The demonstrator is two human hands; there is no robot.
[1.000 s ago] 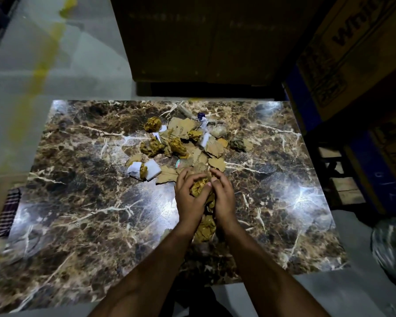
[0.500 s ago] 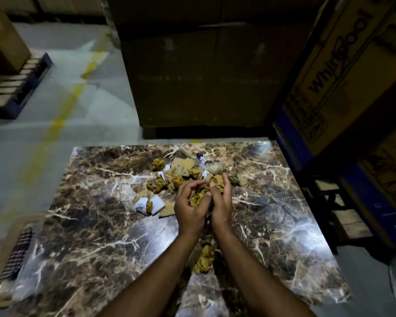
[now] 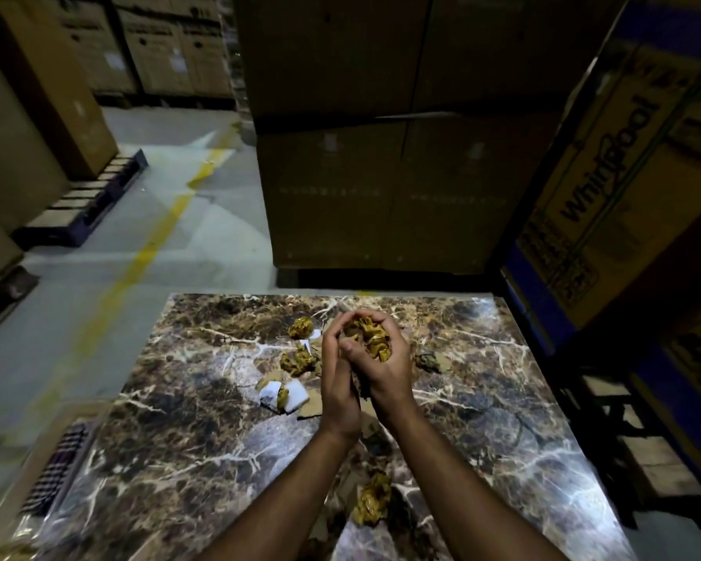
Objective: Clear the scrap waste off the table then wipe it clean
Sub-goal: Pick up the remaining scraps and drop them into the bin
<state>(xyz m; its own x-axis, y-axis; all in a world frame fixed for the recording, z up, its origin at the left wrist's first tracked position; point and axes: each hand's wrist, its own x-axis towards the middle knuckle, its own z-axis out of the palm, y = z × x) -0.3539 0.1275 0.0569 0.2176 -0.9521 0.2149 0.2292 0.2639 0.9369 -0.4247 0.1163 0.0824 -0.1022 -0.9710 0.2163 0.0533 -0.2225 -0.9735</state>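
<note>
Fingers (image 3: 340,330) of both hands cup crumpled scraps (image 3: 371,336) above the surface (image 3: 179,439); keeping them pressed together should prevent spills.

The table (image 3: 203,431) under the hands is looking like dark brown marble with white veins, smooth and very shiny, and light is glaring off it. The right hand (image 3: 385,366) and left hand (image 3: 338,392) are cupping a crinkly yellow-brown paper wad (image 3: 371,334), rough and a bit shiny. More crumpled balls (image 3: 298,360) of the same stuff are lying just left of the hands. A white paper scrap (image 3: 284,392) there is looking flat and matt. Big boxes (image 3: 385,188) beyond the hands are showing dull brown cardboard.
</note>
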